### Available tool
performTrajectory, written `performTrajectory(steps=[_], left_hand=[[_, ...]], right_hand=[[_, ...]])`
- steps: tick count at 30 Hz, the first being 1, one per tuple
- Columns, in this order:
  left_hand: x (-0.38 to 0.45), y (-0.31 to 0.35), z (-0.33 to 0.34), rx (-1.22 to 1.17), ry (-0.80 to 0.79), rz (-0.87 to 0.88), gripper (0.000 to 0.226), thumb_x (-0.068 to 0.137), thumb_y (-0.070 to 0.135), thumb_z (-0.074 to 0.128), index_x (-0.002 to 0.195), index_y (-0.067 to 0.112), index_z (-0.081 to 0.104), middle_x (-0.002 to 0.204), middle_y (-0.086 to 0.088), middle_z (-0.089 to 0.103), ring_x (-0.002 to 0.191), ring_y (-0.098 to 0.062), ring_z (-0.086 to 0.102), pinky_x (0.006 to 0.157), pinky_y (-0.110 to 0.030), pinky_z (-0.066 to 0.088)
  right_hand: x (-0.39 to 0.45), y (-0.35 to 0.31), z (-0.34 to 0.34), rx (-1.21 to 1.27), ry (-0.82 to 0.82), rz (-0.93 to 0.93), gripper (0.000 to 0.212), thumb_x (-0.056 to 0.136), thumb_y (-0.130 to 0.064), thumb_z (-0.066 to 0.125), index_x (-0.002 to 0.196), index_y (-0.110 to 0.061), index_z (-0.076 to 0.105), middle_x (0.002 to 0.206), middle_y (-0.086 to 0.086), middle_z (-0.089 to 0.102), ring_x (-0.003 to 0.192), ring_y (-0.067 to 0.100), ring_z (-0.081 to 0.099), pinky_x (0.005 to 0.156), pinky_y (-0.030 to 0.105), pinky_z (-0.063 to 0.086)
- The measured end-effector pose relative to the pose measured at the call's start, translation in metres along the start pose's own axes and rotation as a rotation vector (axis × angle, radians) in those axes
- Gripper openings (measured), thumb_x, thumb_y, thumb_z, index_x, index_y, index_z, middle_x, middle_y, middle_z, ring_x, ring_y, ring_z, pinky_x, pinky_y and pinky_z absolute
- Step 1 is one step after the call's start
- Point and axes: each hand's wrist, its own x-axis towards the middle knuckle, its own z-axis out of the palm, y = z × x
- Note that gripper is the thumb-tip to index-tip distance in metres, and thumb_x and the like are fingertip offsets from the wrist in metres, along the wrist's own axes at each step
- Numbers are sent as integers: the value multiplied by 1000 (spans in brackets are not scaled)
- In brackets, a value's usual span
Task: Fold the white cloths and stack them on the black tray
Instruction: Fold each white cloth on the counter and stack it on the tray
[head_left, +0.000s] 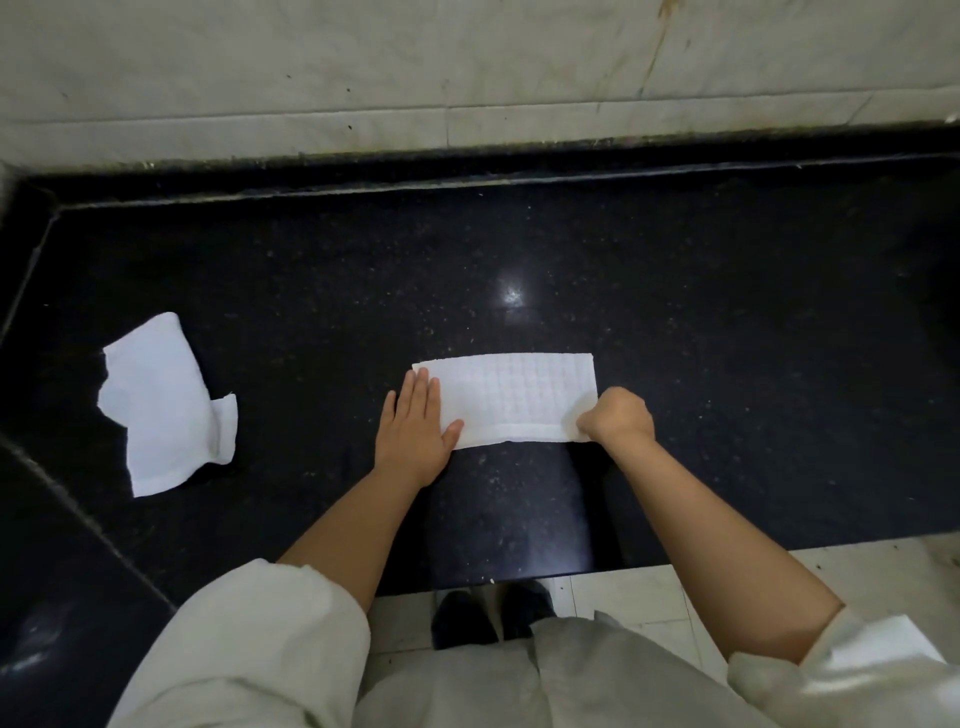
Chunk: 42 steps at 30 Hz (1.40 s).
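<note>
A white cloth (519, 397), folded into a long rectangle, lies flat on the black stone counter (675, 312) in front of me. My left hand (415, 421) presses flat on its left end with straight fingers. My right hand (618, 415) has curled fingers pinching the cloth's near right corner. A second white cloth (166, 410) lies crumpled and partly folded at the far left of the counter, away from both hands. No black tray is in view.
A pale marble wall (467, 62) rises behind the counter. The counter's front edge runs just above my black shoes (493, 613) on a light tiled floor. A seam angles across the counter at the left.
</note>
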Motion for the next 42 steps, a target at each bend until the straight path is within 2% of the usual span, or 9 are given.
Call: performTrajectory(steps=[5, 8, 11, 16, 21, 24, 30, 36, 42], left_hand=[[-1, 0, 0, -7, -10, 1, 64, 100, 42, 16, 147, 8, -10, 157, -9, -18, 145, -20, -16, 119, -36, -7], [-1, -1, -5, -26, -13, 18, 64, 100, 42, 16, 148, 8, -10, 157, -8, -18, 145, -20, -17, 119, -37, -7], [-7, -7, -6, -115, 47, 17, 63, 101, 41, 18, 148, 9, -7, 158, -6, -15, 146, -18, -14, 119, -37, -5], [-30, -34, -4, -203, 70, -75, 60, 101, 38, 23, 149, 11, -1, 159, -4, -8, 146, -17, -10, 120, -35, -1], [-57, -67, 5, -240, 104, -151, 61, 101, 38, 25, 149, 10, 1, 159, -5, -6, 147, -18, -8, 120, -34, 1], [-67, -78, 9, -248, 109, -180, 60, 101, 36, 25, 149, 10, 2, 159, -5, -4, 147, -18, -8, 120, -34, 1], [-73, -83, 16, -286, 128, -194, 59, 100, 35, 28, 149, 10, 5, 159, -5, -1, 147, -18, -5, 120, -35, 3], [-71, -80, 12, -290, 151, -144, 59, 100, 33, 31, 149, 10, 7, 159, -4, 0, 147, -18, -4, 120, -35, 5], [-67, -63, 3, -243, 227, 72, 51, 99, 23, 35, 146, 6, 23, 157, -8, 17, 147, -22, 10, 120, -38, 14]], right_hand=[[-8, -2, 0, -42, 36, -93, 9, 82, -11, 50, 73, -9, 53, 81, 4, 52, 78, 24, 56, 68, 29, 43], [-8, -9, -3, 164, 86, -232, 35, 80, -7, 51, 51, -13, 31, 57, 0, 38, 51, 13, 36, 45, 25, 26], [-21, -35, -6, 239, 175, -403, 41, 80, -6, 51, 50, -15, 25, 53, -2, 30, 52, 15, 32, 52, 26, 26], [-48, -84, 27, 6, 142, -586, 39, 86, -17, 47, 53, -21, 28, 68, -1, 46, 73, 21, 46, 83, 33, 31], [-55, -103, 83, -309, 36, -670, 34, 87, -12, 42, 55, -17, 32, 91, 11, 59, 83, 29, 52, 77, 31, 24], [-56, -99, 96, -397, 55, -714, 18, 89, -14, 42, 89, -5, 58, 106, 12, 61, 92, 31, 56, 80, 34, 29], [-60, -90, 91, -473, 157, -863, 22, 92, -18, 40, 94, -5, 58, 105, 11, 60, 88, 28, 54, 75, 30, 22], [-64, -79, 85, -591, -32, -992, 31, 92, -22, 42, 109, -1, 56, 115, 16, 54, 105, 32, 52, 86, 34, 37], [-46, -40, 49, -651, 26, -1018, 35, 87, -9, 42, 121, -5, 52, 126, 10, 50, 116, 28, 44, 95, 34, 31]])
